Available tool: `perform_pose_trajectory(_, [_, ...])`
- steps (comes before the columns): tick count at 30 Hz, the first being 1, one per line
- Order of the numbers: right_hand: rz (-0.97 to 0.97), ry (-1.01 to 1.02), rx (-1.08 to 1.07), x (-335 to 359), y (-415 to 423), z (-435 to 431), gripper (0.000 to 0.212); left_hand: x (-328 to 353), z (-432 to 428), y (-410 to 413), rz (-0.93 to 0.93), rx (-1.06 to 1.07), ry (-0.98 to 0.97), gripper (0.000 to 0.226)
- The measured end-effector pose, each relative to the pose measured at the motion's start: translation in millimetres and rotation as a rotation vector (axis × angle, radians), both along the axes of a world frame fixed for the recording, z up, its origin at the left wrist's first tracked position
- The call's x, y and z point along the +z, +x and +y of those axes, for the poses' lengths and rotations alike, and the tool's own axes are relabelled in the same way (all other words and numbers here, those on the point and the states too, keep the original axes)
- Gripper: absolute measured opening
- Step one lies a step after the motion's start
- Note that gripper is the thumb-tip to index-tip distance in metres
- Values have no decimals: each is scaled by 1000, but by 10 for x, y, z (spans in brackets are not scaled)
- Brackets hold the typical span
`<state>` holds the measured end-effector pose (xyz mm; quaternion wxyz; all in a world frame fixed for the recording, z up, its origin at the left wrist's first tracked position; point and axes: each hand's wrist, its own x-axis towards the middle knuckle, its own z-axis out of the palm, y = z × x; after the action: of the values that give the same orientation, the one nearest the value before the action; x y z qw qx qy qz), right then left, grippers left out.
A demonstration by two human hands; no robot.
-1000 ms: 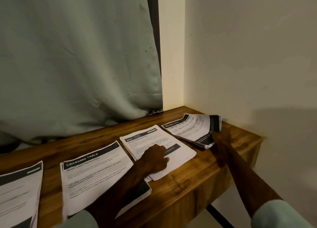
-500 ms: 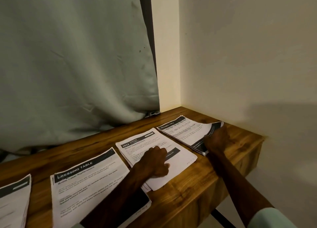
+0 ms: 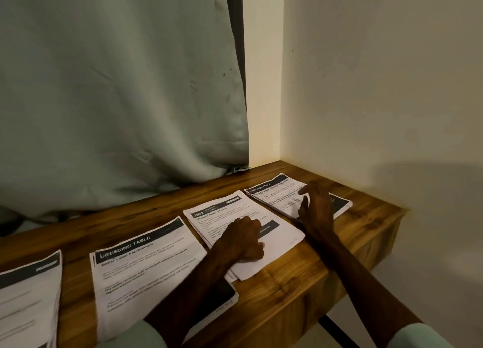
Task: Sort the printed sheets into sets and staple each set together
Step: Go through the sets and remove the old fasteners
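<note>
Several piles of printed sheets lie in a row on the wooden table (image 3: 300, 292). My left hand (image 3: 241, 239) rests with loosely curled fingers on the pile headed "2652 Screen Cleaning Check" (image 3: 277, 243). My right hand (image 3: 315, 207) lies flat on the far right pile (image 3: 271, 193), fingers spread and pointing left across its top sheet. A pile headed "Dressing Table" (image 3: 136, 269) sits under my left forearm. Another pile (image 3: 28, 295) is cut off at the left edge. No stapler is in view.
A pale green curtain (image 3: 117, 86) hangs behind the table and touches its back edge. A cream wall (image 3: 379, 86) closes the right side at the table's corner. The table's front edge runs close to the piles.
My right hand has moved from the near right edge of the far right pile onto its top sheet, and the lifted sheets now lie flat. My left hand stays on the middle pile.
</note>
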<state>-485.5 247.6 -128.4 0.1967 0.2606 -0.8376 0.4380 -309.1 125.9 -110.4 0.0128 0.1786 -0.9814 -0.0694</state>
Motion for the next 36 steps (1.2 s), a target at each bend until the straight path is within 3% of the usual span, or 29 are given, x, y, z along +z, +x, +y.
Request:
perform_pose_trajectory(5, [101,-93,199,-61,536,-202,15,-27,22,24,25,23,17,47])
perform_pose_trajectory(10, [82,-85,379,-121,1134,-194,19,2,107,147,100,16,111,39])
perform_pose_trajectory(13, [35,-171,382,-142,1427,-138,24,67,79,336,216,58,220,46])
perform_pose_trajectory(16, [-12,-216,332,-131,1626,-152,24,133,-35,549,339,140,152,46])
perform_pose_trajectory(23, [-76,127,370,-264,1696,-256,9,-24,-452,1228,362,204,95,14])
perform_pose_trajectory(29, [24,219,456,-305,1669,-88,20,-323,-403,1377,269,140,31,38])
perform_pose_trajectory(36, [60,350,425,-419,1748,-162,42,-439,-373,1353,279,97,-125,38])
